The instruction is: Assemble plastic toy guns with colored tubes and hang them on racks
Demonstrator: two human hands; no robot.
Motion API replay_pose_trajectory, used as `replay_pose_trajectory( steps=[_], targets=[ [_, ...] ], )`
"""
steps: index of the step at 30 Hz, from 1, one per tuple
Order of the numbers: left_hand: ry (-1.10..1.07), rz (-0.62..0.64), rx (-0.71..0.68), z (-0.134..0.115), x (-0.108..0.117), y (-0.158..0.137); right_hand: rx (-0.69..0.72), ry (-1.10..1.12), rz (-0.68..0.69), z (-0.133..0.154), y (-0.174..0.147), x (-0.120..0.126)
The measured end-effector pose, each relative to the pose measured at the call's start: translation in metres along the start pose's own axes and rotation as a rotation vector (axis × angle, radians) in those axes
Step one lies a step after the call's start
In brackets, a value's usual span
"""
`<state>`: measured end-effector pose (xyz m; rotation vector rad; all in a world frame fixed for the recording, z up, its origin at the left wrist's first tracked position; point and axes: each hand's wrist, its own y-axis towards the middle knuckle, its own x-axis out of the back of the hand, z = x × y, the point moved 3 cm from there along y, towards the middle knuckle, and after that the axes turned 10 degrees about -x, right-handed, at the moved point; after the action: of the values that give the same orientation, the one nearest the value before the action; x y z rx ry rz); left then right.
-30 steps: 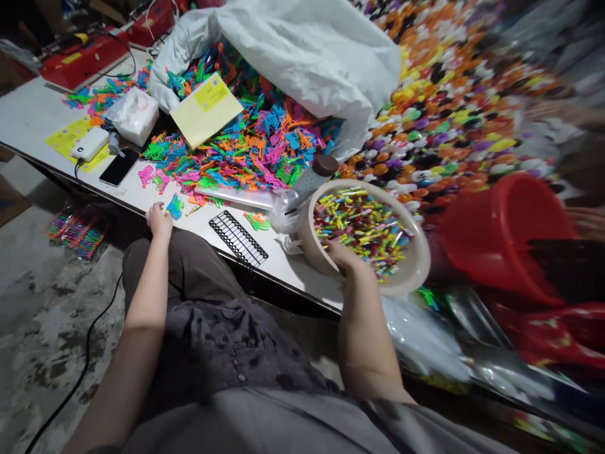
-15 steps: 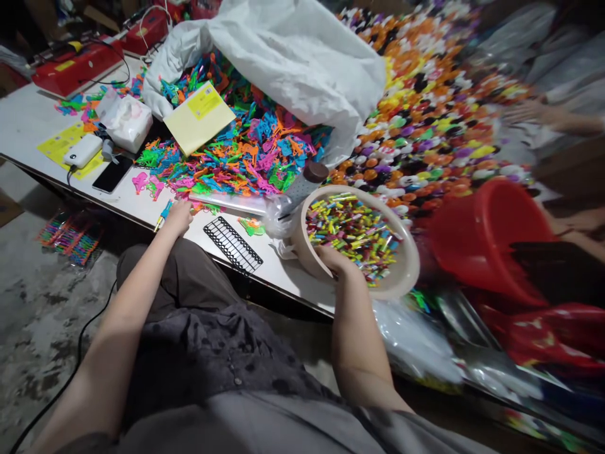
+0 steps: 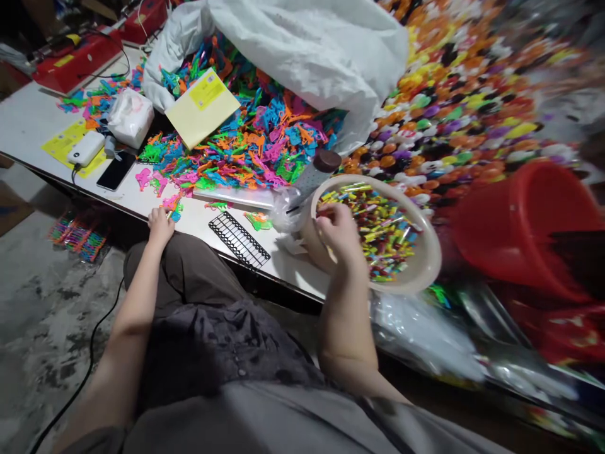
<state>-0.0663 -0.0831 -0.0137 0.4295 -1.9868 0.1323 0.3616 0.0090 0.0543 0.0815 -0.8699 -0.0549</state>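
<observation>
My left hand [image 3: 161,228] rests at the table's front edge with its fingers curled by a few small bright plastic toys [image 3: 174,205]. A small yellowish bit shows at its fingertips; what it holds is unclear. My right hand [image 3: 340,232] is over the near left rim of a cream tub [image 3: 431,252], fingers bent and pinched together. Whatever is in them is hidden. Inside the tub lie many small yellow, blue and dark red cylindrical pieces [image 3: 385,233]. Between my hands lies a black plastic grid strip [image 3: 239,240], with green and orange toys [image 3: 258,221] beside it.
Behind is a heap of coloured plastic toys [image 3: 278,135] under a white sack [image 3: 312,50]. A yellow pad [image 3: 202,112], phone [image 3: 116,170], white power bank [image 3: 86,148] and tissue pack [image 3: 131,118] lie left. A red bucket [image 3: 496,221] stands right.
My right hand has come up from among the pieces to the tub's rim, its fingers now visible. My left hand has turned and shifted slightly left. The view has shifted a little.
</observation>
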Motion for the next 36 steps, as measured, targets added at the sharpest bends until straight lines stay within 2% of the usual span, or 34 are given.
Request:
replay_pose_trajectory(
  steps=[1,4,6,8,11,13,16,17,18,19,21,23,25,26,28,30,32,34,36],
  targets=[
    [0.002,-0.017,0.001,-0.001,-0.001,0.000,0.051,-0.021,0.003,0.011,-0.001,-0.018],
    [-0.012,-0.123,-0.029,-0.004,0.011,-0.004,0.210,-0.215,0.256,0.038,-0.007,-0.081],
    [-0.058,-0.214,-0.064,-0.008,0.025,-0.013,0.196,-0.349,0.326,0.043,-0.008,-0.110],
    [-0.134,-0.300,-0.110,-0.016,0.038,-0.027,0.104,-0.396,0.299,0.040,-0.004,-0.122],
    [-0.361,-0.361,-0.131,-0.036,0.046,-0.056,0.019,-0.259,0.279,0.040,-0.001,-0.118],
    [-0.650,-0.247,-0.050,-0.057,0.038,-0.078,0.045,-0.098,0.199,0.053,-0.009,-0.107],
    [-1.216,0.123,0.113,-0.101,0.016,-0.111,0.262,0.076,0.033,0.093,-0.048,-0.090],
    [-1.370,0.177,0.157,-0.115,0.011,-0.120,0.364,0.102,0.043,0.110,-0.068,-0.087],
    [-1.484,0.153,0.197,-0.125,0.008,-0.126,0.463,0.118,0.099,0.126,-0.088,-0.087],
    [-1.554,0.070,0.229,-0.131,0.007,-0.131,0.550,0.133,0.181,0.139,-0.107,-0.087],
    [-1.589,-0.156,0.278,-0.132,0.009,-0.137,0.629,0.188,0.290,0.157,-0.137,-0.086],
    [-1.587,-0.273,0.310,-0.124,0.013,-0.141,0.540,0.269,0.255,0.160,-0.150,-0.082],
    [-1.611,-0.230,0.315,-0.115,0.017,-0.145,0.416,0.355,0.231,0.154,-0.151,-0.079],
    [-1.627,-0.191,0.306,-0.111,0.019,-0.147,0.379,0.394,0.263,0.151,-0.151,-0.080],
    [-1.659,-0.136,0.278,-0.106,0.023,-0.153,0.381,0.462,0.335,0.147,-0.151,-0.084],
    [-1.716,-0.101,0.282,-0.105,0.026,-0.159,0.419,0.471,0.284,0.146,-0.153,-0.085],
    [-1.795,-0.051,0.336,-0.105,0.026,-0.165,0.541,0.403,0.265,0.148,-0.161,-0.087],
    [-1.831,-0.028,0.401,-0.104,0.027,-0.169,0.691,0.318,0.410,0.151,-0.171,-0.093],
    [-1.792,-0.077,0.433,-0.101,0.029,-0.171,0.705,0.334,0.548,0.151,-0.178,-0.096]
  ],
)
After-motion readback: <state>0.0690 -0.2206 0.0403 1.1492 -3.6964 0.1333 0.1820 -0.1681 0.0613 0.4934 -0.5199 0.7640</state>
